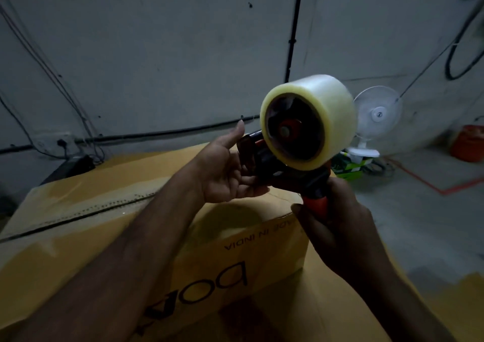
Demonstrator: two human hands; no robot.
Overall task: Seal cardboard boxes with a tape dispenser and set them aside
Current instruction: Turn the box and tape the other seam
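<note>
I hold a tape dispenser in the air above a large yellow-brown cardboard box. A big roll of clear tape sits on the dispenser's black and orange frame. My right hand grips the orange handle from below. My left hand is palm up at the dispenser's front end, thumb raised, its fingers touching the black front part. The box's top flaps meet at a dark centre seam running left to right. Printed letters show upside down on the box's near side.
A second cardboard surface lies under the box at the lower right. A white fan stands on the floor behind, beside a green and white carton. An orange container sits at far right. Cables run along the grey wall.
</note>
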